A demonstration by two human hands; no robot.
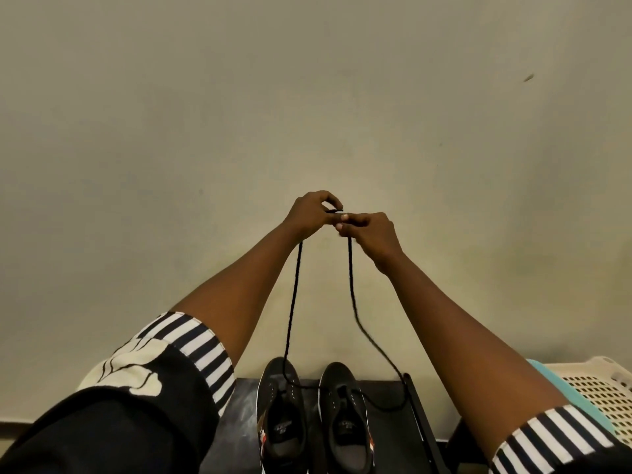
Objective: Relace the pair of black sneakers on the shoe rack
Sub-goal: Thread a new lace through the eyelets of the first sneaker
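Black sneakers [345,398] sit on the shoe rack [390,439]; above them, fingers of your left hand [309,213] and right hand [371,234] pinch the lace [292,302].

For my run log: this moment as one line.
left hand: pinches lace end | right hand: pinches other end | lace: down to sneakers on rack

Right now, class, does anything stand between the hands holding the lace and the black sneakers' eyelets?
Nothing visible does: the left hand and right hand hold the black shoelace in open air above both black canvas sneakers.
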